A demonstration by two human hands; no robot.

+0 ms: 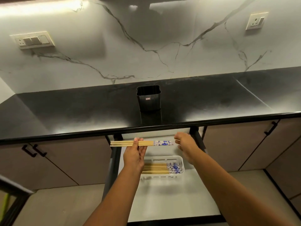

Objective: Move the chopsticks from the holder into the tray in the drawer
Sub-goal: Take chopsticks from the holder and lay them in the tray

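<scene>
A black square holder [149, 98] stands on the dark counter, and no chopsticks show above its rim. My left hand [135, 154] grips a small bundle of wooden chopsticks [146, 143] with blue-and-white patterned ends, held level over the open drawer [162, 201]. My right hand [184, 144] is just beyond the patterned ends, fingers apart, holding nothing. Below, a white plastic tray [180, 158] lies in the drawer with several matching chopsticks [161, 168] lying side by side in it.
The black counter edge [146, 128] overhangs the back of the drawer. Brown cabinet doors with black handles [33, 150] flank the drawer on both sides. Wall sockets [33, 40] sit on the marble backsplash.
</scene>
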